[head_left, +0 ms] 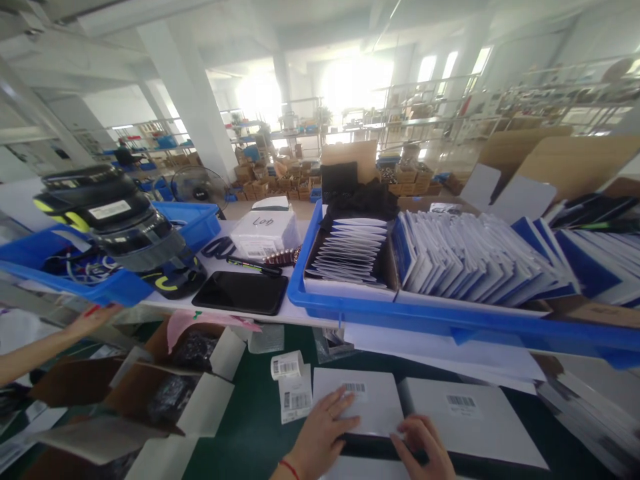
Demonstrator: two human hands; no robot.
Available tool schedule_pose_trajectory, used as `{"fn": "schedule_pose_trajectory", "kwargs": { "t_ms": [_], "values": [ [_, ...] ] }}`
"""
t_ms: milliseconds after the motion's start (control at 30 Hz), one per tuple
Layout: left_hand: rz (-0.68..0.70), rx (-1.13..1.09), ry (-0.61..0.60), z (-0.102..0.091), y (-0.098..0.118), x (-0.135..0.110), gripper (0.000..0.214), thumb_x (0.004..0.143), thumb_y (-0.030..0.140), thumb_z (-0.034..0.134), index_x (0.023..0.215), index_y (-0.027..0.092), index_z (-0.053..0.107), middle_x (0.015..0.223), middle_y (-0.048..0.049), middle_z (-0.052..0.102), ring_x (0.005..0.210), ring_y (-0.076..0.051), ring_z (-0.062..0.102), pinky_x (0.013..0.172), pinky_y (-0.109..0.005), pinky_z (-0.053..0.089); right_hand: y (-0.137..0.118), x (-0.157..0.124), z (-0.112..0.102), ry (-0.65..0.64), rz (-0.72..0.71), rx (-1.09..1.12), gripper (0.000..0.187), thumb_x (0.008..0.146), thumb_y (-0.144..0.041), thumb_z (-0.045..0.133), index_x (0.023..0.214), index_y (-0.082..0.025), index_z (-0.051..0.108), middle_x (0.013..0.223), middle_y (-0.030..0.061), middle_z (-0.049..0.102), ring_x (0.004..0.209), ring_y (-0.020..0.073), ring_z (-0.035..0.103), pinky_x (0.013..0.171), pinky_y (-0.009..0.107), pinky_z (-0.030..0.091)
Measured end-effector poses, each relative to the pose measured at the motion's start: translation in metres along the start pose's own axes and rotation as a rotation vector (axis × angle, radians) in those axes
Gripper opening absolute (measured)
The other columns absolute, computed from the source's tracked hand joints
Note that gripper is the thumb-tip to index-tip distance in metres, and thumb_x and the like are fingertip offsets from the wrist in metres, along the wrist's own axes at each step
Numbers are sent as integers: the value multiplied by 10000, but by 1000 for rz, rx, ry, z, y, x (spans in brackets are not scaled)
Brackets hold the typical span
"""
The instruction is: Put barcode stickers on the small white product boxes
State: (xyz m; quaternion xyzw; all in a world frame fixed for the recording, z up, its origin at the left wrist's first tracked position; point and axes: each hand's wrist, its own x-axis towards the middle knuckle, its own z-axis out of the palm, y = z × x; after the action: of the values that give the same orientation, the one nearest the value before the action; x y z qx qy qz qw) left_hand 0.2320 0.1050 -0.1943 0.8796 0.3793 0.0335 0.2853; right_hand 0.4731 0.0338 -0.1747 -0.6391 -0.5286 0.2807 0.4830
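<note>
On the green worktop lies a flat white box (365,408) with a barcode label near its top edge. My left hand (327,427) rests on its left part, fingers stretched out beside the label. At the box's lower right corner is my right hand (425,448), thumb and fingertips drawn close together; anything small between them is hidden. A second white box (480,420) with a barcode label lies just to the right. Part of another white box (365,469) shows at the bottom edge. A roll of printed labels (287,366) sits left of the first box, its strip unrolled.
A blue tray (345,308) full of white envelopes stands on the shelf ahead. Left of it are a black phone (240,292), a white carton (265,232) and a large black bottle (145,233). Open cartons (205,407) fill the left side, near another person's arm (55,343).
</note>
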Motion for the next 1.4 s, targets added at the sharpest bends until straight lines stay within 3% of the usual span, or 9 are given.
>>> {"fn": "schedule_pose_trajectory", "kwargs": {
  "t_ms": [200,300,367,467,533,633,900,1100,1400],
  "values": [
    [-29,37,5,-12,10,-1,528,827,140,668,1280,405,601,1594,43,384,1490,-296,305,1142,-533,381,-17,13,23,-362,180,38,234,815,-427,573,728,-213,615,807,7,535,671,174,525,636,312,413],
    [-55,48,16,-19,15,4,605,831,164,672,1355,427,524,1608,41,358,1472,-300,327,1130,-546,379,-14,21,29,-438,225,7,232,752,-428,555,696,-204,587,735,-6,505,624,174,497,619,319,387],
    [-56,61,20,-21,16,10,736,817,199,688,1450,434,396,1636,29,296,1499,-320,263,1167,-606,304,-13,24,31,-490,234,-18,211,722,-412,538,677,-208,558,731,1,508,646,186,501,631,326,380],
    [-50,104,71,-20,13,20,935,747,428,776,1515,450,242,1684,-33,105,1536,-405,67,1173,-750,82,-14,27,31,-561,233,-65,148,700,-361,514,673,-215,524,721,6,504,677,199,499,651,334,372],
    [-47,131,105,-17,10,26,1021,707,564,779,1528,457,181,1685,-94,1,1529,-443,23,1148,-784,3,-15,27,29,-589,224,-87,126,704,-343,496,686,-219,513,726,7,499,681,200,495,654,336,373],
    [-18,144,107,-13,5,29,988,750,606,729,1526,488,129,1676,-118,-84,1520,-466,66,1157,-770,44,-14,28,27,-593,200,-105,148,747,-364,474,706,-223,495,816,34,519,730,203,513,690,344,405],
    [31,155,141,-9,5,27,925,792,585,697,1503,552,106,1587,-21,-386,1510,-486,89,1183,-724,125,-17,26,39,-573,172,-226,112,801,-316,440,738,-227,468,955,57,512,747,200,523,748,380,429],
    [33,150,154,-7,4,27,867,818,540,676,1505,538,146,1582,1,-398,1512,-480,84,1191,-710,128,-24,24,52,-571,148,-292,76,799,-227,433,729,-223,464,961,80,498,787,227,557,772,407,446],
    [33,145,158,-6,3,26,903,799,530,708,1505,537,146,1606,-1,-353,1518,-461,77,1195,-697,146,-26,23,55,-532,145,-335,125,836,-207,361,733,-230,429,951,93,472,770,227,563,769,407,466]
  ]
}}
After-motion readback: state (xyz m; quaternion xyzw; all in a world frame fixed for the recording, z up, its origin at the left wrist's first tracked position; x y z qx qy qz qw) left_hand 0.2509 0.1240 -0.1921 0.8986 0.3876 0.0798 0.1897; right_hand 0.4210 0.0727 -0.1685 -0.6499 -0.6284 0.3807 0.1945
